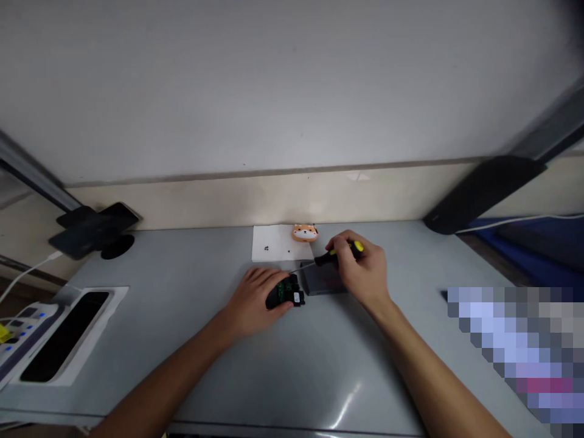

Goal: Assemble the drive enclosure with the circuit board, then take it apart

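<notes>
My left hand (258, 301) curls around an opened black device with a green circuit board (286, 291), shaped somewhat like a computer mouse, and rests it on the grey table. A white label shows on its near right part. In my right hand (362, 267) is a screwdriver (326, 258) with a black and yellow handle. Its thin shaft slants down to the left, and the tip is at the device's upper edge; whether it touches a screw I cannot tell. Under the screwdriver lies a flat dark grey box (322, 281), partly covered by my right hand.
Behind the device, a white paper sheet (275, 237) carries several tiny dark screws (266, 248) and an orange animal-face case (305, 232). At left are a phone stand (91, 231), a dark-screened phone (66, 334) and a power strip (27, 334). A black cylinder (483, 191) stands back right.
</notes>
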Demonstrator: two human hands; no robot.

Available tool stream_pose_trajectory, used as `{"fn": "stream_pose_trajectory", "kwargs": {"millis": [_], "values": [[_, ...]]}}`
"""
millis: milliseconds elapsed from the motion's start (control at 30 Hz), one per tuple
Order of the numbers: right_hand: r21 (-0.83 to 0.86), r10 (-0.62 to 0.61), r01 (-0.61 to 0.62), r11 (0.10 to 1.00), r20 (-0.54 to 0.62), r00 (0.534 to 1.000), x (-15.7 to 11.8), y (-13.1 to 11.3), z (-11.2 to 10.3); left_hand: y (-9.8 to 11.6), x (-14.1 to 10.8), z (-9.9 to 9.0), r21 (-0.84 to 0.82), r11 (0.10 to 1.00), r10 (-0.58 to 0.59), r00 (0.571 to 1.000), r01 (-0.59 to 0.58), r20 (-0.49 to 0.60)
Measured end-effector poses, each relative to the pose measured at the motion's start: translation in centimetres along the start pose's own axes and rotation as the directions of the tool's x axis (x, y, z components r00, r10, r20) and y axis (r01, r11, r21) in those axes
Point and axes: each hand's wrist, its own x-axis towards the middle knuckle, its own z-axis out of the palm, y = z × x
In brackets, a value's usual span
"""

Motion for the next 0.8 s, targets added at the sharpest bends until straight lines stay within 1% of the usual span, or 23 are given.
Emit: {"fn": "stream_pose_trajectory", "kwargs": {"millis": [100,200,333,433,500,667,800], "values": [[0.006,-0.002,0.002,1.000,-0.002,1.000,-0.1,0.0,0.0,-0.1,0.0,0.1,0.004,1.000,0.003,1.000,-0.003,-0.010],[0.018,-0.037,0.037,0.999,-0.001,0.999,-0.2,-0.1,0.0,-0.2,-0.1,0.0,-0.012,1.000,0.023,0.999,-0.023,-0.041],[0.036,-0.045,0.044,0.998,0.036,0.998,-0.5,-0.2,0.0,-0.2,-0.1,0.1,-0.031,0.998,0.053,0.986,-0.059,-0.158],[0.044,-0.091,0.088,0.995,0.055,0.994,-0.7,-0.2,0.2,-0.4,-0.1,0.4,-0.030,0.996,0.070,0.964,-0.080,-0.257],[0.050,-0.111,0.108,0.993,0.062,0.992,-0.8,-0.2,0.3,-0.7,0.0,0.6,-0.022,0.995,0.090,0.951,-0.101,-0.297],[0.063,-0.101,0.096,0.993,0.085,0.991,-1.2,-0.5,0.6,-1.1,0.1,0.8,0.000,0.992,0.120,0.923,-0.129,-0.365],[0.059,-0.123,0.118,0.991,0.075,0.990,-1.1,-0.7,0.4,-0.9,0.1,0.6,0.024,0.990,0.139,0.915,-0.141,-0.379]]}}
